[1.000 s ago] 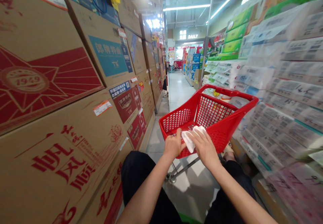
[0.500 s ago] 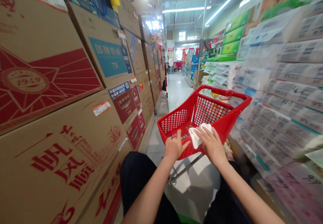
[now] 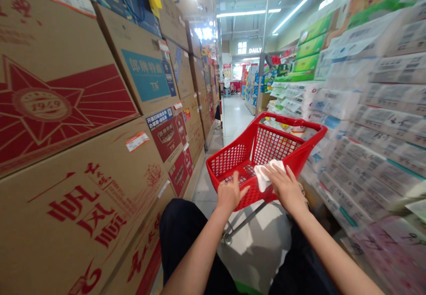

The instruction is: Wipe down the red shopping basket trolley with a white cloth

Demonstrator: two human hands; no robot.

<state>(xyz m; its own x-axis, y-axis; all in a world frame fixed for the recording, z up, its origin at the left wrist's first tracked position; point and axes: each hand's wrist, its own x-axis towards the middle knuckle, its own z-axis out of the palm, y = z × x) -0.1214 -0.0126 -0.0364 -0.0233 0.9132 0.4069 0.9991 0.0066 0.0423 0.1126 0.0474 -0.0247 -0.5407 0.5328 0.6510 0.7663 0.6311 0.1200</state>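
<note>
A red shopping cart [image 3: 233,158] with a perforated basket stands in front of me, tilted in view. My left hand [image 3: 229,194] is at the basket's near rim, index finger stretched forward and thumb apart, with nothing in it. A white cloth or tissue [image 3: 262,178] lies under the fingers of my right hand [image 3: 285,187], which presses it against the near right side of the basket. The underside of the right hand's fingers is hidden.
Cardboard cartons [image 3: 109,162] are stacked along the left. Packs of tissue paper [image 3: 386,153] form a tall stack on the right. A glass panel edge and a pale floor [image 3: 233,108] lie beyond the cart, with shelves [image 3: 253,86] farther back.
My right hand and the white cloth have moved slightly right along the cart's rim. My left hand has stayed nearly in place.
</note>
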